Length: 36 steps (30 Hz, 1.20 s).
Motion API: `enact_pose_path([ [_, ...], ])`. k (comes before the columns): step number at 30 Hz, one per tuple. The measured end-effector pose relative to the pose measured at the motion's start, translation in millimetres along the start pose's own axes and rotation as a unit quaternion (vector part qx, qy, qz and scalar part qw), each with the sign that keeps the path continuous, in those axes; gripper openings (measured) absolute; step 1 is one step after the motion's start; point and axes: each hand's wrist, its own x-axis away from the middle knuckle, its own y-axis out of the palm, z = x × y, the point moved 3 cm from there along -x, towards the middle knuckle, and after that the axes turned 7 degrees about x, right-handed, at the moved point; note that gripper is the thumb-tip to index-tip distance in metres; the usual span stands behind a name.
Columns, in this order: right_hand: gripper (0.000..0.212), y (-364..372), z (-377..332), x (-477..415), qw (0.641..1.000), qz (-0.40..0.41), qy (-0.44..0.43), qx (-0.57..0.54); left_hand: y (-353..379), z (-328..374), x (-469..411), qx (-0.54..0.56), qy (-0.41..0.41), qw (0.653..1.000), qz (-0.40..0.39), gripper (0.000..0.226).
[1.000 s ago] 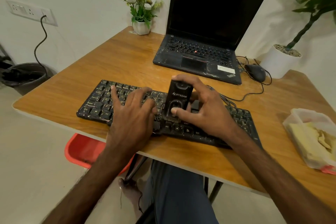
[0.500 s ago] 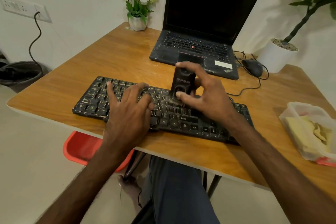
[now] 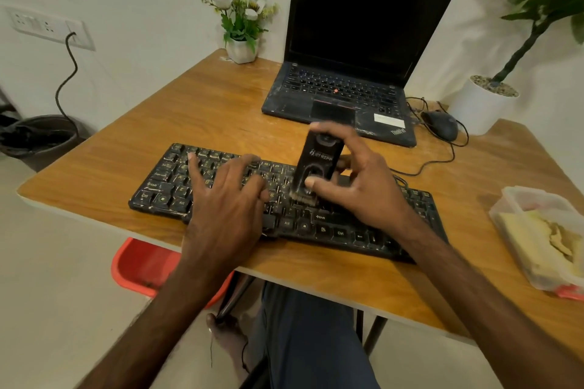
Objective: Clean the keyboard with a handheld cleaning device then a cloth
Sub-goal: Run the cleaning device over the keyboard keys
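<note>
head view, keyboard: flat black plastic keyboard (image 3: pixel 164 186), dusty, lying along the near edge of the wooden table (image 3: pixel 205 110).
device: small black plastic handheld cleaner (image 3: pixel 319 161), upright on the middle keys, bristled end down.
right hand (image 3: pixel 363 189): thumb and fingers clasped round the cleaner's sides.
left hand (image 3: pixel 224 199): fingers spread flat on the left keys, gripping nothing.
handling: cleaner looks light, rigid and smooth-cased, best held mid-body; keyboard likely slides unless braced.
cloth: yellow cloth (image 3: pixel 537 237) near the right edge.

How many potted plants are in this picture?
2. A small white pot with white flowers stands at the far edge of the wooden table, left of the black laptop. A large white pot with a green leafy plant stands right of the laptop.
</note>
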Motion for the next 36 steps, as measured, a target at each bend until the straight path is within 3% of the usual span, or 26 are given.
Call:
enact_pose_path([
  [3, 0.07, 14, -12, 13, 0.996, -0.067, -0.055, -0.034, 0, -1, 0, -0.006, 0.002, 1.0, 0.004, 0.037],
  [7, 0.071, -2, 7, -12, 0.992, 0.037, -0.028, 0.114, 0, 0, 0, -0.002, 0.0, 1.0, 0.0, 0.038],
  [9, 0.071, -8, 10, -16, 0.991, 0.059, -0.014, 0.118, 0, 0, 0, -0.001, 0.0, 1.0, 0.0, 0.037],
  [15, 0.07, 18, -15, 8, 0.993, -0.052, -0.091, 0.057, 1, -1, 0, -0.011, 0.008, 1.0, 0.005, 0.029],
  [21, 0.073, -2, 8, -20, 0.991, 0.056, -0.012, 0.122, -1, 0, 0, -0.003, 0.001, 1.0, -0.001, 0.034],
  [26, 0.068, 20, -19, 7, 0.991, -0.052, -0.107, 0.064, 1, -2, 0, -0.007, 0.002, 1.0, 0.002, 0.029],
  [28, 0.069, 21, -18, 1, 0.981, -0.044, -0.132, 0.134, 1, -2, 0, -0.007, 0.004, 1.0, 0.004, 0.029],
  [31, 0.07, 6, -1, -23, 0.968, 0.029, -0.089, 0.232, -1, 0, 0, 0.001, 0.002, 1.0, 0.002, 0.03],
  [33, 0.071, 3, 2, -27, 0.976, 0.033, -0.065, 0.207, -1, 1, 1, 0.004, 0.001, 1.0, 0.0, 0.028],
  [36, 0.068, 15, -11, -11, 0.988, -0.02, -0.093, 0.123, 1, -1, 1, 0.005, 0.004, 1.0, 0.005, 0.024],
])
